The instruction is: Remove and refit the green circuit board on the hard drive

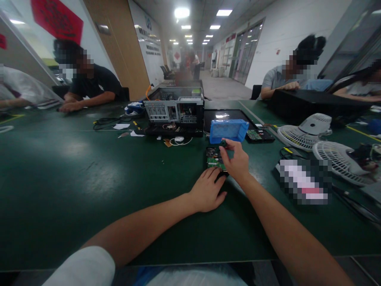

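Steadying a black, rectangular drive with green circuitry (pixel 213 161)
Left hand (pixel 208 191) braces it, unclenched; right hand (pixel 238 160) pinches a small dark piece (pixel 222 143); steadiness seems needed next.

One wide view from the wearer's head faces forward and down across a green bench (pixel 89 222); left fingers (pixel 212 173) and right fingers (pixel 233 144) are near, mid-frame, the aisle (pixel 220 90) far beyond.

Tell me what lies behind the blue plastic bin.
Behind the blue bin lies a flat, dark panel with a bright reflection. The bin covers part of its near side; what lies there cannot be seen.
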Action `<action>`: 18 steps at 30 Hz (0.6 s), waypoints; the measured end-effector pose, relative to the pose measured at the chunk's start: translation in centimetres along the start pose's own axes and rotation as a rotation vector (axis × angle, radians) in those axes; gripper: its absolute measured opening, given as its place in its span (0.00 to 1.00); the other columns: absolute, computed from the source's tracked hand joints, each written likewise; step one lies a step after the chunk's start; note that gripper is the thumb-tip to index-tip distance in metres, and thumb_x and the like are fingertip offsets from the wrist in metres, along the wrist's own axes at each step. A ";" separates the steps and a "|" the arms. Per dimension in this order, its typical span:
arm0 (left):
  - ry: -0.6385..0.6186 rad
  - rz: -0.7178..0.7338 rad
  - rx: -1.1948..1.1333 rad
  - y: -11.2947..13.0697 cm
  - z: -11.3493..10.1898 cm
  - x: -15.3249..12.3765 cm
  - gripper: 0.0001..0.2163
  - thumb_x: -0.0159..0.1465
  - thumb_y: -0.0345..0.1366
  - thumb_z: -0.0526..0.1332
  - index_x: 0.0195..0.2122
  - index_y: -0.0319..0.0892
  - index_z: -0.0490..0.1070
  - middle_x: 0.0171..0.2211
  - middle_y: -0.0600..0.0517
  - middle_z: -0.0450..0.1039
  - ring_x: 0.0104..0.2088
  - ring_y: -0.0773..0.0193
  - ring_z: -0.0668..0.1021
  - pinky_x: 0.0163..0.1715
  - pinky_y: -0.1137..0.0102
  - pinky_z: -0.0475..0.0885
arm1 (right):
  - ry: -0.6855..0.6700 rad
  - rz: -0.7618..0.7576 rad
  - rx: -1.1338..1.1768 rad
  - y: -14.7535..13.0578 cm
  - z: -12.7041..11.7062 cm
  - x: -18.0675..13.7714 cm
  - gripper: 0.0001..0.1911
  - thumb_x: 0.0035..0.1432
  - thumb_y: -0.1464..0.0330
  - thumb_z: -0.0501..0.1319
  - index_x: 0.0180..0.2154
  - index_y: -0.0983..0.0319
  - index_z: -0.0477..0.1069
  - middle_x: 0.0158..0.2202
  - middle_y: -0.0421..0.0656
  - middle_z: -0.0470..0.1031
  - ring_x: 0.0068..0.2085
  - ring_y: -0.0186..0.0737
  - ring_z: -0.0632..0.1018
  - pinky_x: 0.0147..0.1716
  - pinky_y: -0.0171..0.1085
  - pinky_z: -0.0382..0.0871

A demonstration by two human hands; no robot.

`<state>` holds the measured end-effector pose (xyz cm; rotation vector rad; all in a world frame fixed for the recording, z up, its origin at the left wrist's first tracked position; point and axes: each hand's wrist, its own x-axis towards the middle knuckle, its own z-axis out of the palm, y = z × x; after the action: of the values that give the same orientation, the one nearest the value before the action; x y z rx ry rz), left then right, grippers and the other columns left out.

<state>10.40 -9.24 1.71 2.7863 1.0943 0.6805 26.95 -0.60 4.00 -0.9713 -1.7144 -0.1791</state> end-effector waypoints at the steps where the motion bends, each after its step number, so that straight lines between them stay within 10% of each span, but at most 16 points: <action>1: -0.001 -0.002 0.000 0.0 0.0 0.0 0.26 0.66 0.45 0.60 0.62 0.39 0.63 0.65 0.38 0.59 0.67 0.43 0.61 0.66 0.48 0.58 | -0.004 0.000 -0.006 0.0 0.0 0.0 0.18 0.66 0.61 0.61 0.55 0.59 0.67 0.48 0.49 0.79 0.41 0.45 0.82 0.44 0.46 0.79; 18: -0.027 -0.010 0.015 -0.1 0.1 -0.1 0.26 0.67 0.46 0.58 0.63 0.39 0.63 0.67 0.38 0.57 0.68 0.43 0.59 0.67 0.49 0.57 | -0.047 -0.088 0.001 -0.3 -0.1 0.2 0.19 0.66 0.67 0.60 0.58 0.58 0.67 0.51 0.50 0.77 0.49 0.47 0.80 0.49 0.50 0.77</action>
<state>10.33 -9.21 1.56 2.7921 1.1129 0.6345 26.80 -0.78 4.29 -0.9065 -1.8016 -0.2147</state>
